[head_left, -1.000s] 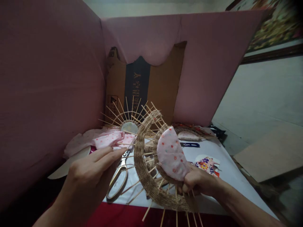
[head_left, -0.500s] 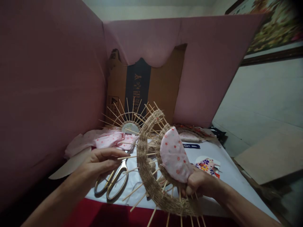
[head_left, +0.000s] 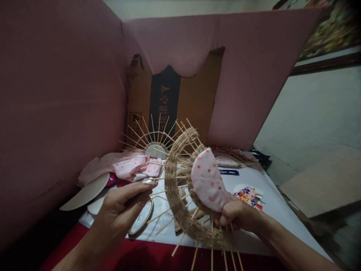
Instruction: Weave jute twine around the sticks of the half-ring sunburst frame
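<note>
My right hand (head_left: 237, 212) grips a half-round woven fan frame at the lower corner of its pink, flower-dotted fabric centre (head_left: 208, 178). A broad band of brown twine (head_left: 172, 188) curves around that centre, and thin wooden sticks (head_left: 165, 216) stick out through it. At the stick tips on the left, my left hand (head_left: 126, 205) has thumb and fingers drawn together; whatever lies between them is too small to make out. Below and behind these fingers lie scissors (head_left: 152, 210), partly hidden by the left hand.
Pink dotted cloth (head_left: 129, 165) lies at the left. A second stick frame (head_left: 155, 150) stands behind, and another woven piece (head_left: 225, 162) lies at the back right. A blue cutter (head_left: 229, 172) and a floral scrap (head_left: 248, 195) rest on the white tabletop (head_left: 279, 222).
My left hand has shifted right and slightly down, its fingers more bent, now covering much of the scissors. The frame in my right hand has tilted and risen slightly.
</note>
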Action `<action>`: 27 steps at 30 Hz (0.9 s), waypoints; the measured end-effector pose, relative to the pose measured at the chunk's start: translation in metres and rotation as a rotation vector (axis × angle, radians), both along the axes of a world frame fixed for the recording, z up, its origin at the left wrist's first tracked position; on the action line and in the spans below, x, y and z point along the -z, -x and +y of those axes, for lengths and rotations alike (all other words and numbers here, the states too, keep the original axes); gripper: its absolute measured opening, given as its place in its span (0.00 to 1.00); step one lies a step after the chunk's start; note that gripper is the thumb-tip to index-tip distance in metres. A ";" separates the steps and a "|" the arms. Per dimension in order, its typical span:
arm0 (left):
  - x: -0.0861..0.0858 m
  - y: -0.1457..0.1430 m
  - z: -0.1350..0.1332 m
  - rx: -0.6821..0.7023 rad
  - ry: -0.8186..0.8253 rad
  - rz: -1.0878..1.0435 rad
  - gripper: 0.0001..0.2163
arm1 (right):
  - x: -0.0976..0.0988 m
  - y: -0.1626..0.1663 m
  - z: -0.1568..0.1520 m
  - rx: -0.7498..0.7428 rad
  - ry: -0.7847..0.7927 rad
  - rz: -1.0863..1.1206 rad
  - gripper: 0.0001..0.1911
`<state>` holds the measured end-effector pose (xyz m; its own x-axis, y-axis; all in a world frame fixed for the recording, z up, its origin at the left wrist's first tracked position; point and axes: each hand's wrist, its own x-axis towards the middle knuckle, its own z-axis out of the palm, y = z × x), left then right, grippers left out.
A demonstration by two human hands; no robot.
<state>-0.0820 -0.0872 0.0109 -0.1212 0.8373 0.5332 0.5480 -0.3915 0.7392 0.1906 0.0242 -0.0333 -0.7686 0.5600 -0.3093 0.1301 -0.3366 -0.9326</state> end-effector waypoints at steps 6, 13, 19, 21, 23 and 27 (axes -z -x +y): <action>-0.005 0.001 -0.007 -0.090 -0.237 0.465 0.10 | 0.002 0.000 -0.001 0.022 -0.018 -0.039 0.09; -0.001 -0.020 -0.003 -0.143 -0.382 0.665 0.08 | -0.005 0.007 -0.007 0.050 -0.039 0.012 0.09; 0.005 -0.019 0.011 -0.211 -0.405 0.553 0.07 | -0.008 0.015 -0.014 0.114 -0.130 0.038 0.09; 0.004 -0.018 0.018 -0.225 -0.406 0.528 0.06 | -0.007 0.017 -0.015 0.141 -0.167 0.065 0.07; 0.000 -0.019 0.027 -0.220 -0.396 0.485 0.06 | -0.006 0.019 -0.016 0.192 -0.200 0.086 0.06; -0.010 -0.025 0.046 -0.197 -0.379 0.354 0.06 | -0.005 0.022 -0.015 0.304 -0.266 0.100 0.04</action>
<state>-0.0570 -0.0409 0.0213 -0.0151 0.5588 0.8291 0.8270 -0.4592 0.3245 0.1685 0.0097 -0.0279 -0.5744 0.8167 -0.0552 -0.0341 -0.0912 -0.9952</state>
